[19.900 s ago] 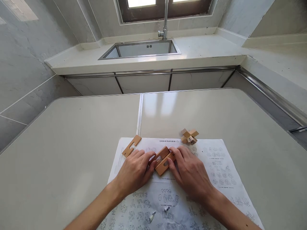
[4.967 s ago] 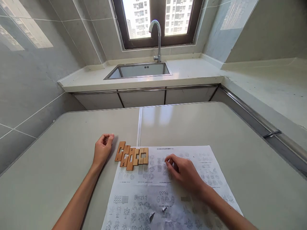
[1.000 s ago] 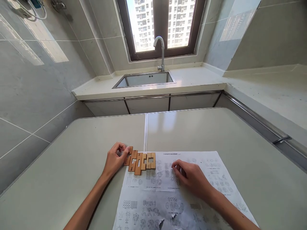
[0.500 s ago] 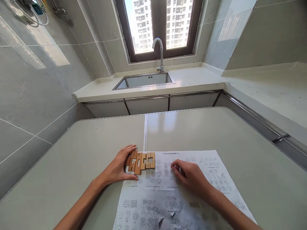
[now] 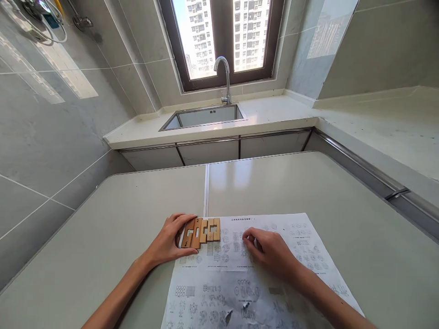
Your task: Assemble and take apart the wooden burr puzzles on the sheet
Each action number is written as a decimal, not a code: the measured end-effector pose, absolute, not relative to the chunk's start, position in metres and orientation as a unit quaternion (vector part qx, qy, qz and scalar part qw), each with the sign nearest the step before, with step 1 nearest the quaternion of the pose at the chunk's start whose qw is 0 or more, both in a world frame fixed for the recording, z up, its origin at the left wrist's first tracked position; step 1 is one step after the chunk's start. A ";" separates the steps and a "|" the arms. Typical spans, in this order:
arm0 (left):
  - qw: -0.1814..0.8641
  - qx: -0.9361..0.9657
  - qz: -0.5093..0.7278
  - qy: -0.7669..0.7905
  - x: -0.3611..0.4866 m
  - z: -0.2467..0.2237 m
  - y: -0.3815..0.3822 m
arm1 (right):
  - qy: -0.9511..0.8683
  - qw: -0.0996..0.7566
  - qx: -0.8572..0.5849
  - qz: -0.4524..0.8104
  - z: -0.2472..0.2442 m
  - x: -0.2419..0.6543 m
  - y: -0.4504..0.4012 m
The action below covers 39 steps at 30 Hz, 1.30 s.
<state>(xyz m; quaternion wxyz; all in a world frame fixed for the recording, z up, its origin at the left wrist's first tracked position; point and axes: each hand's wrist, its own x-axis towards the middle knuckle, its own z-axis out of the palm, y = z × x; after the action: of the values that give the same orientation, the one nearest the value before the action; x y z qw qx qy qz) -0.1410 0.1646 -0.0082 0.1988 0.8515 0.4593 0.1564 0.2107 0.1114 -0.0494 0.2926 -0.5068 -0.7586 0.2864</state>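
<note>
Several flat wooden pieces (image 5: 197,232) with cut-out notches stand side by side in a row at the upper left corner of a printed sheet (image 5: 236,265). Around the row's left end curves my left hand (image 5: 173,237), its thumb below and its fingers above, touching the leftmost pieces. One piece shows a "2". My right hand (image 5: 270,249) rests on the sheet to the right of the row, fingers curled together; whether anything is between them is hidden. The sheet carries small line drawings and has two torn spots near its lower middle.
The pale table (image 5: 137,205) has a seam down its middle. Beyond it are a white counter (image 5: 274,109), a sink (image 5: 206,117), a faucet (image 5: 227,80) and a window (image 5: 224,41). Tiled wall rises at the left, and the counter continues along the right.
My left hand has closed in slightly on the row, and its leftmost pieces now sit more evenly or are covered by the fingers. My right hand stays in place; the view has shifted slightly.
</note>
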 end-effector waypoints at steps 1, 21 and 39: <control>0.202 0.849 0.156 0.463 -0.141 -0.008 0.164 | -0.758 0.293 -0.506 0.288 -0.049 0.211 0.111; 0.160 0.862 0.157 0.456 -0.142 -0.008 0.145 | -0.763 0.285 -0.504 0.288 -0.047 0.212 0.113; 0.023 0.887 0.182 0.425 -0.145 -0.011 0.098 | -0.763 0.287 -0.497 0.297 -0.045 0.214 0.113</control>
<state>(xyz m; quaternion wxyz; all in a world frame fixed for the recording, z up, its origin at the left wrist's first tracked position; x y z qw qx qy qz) -0.1449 0.0982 -0.0107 0.0231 0.8866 0.4245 0.1821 0.2143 0.1126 -0.0452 0.2867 -0.4974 -0.7631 0.2968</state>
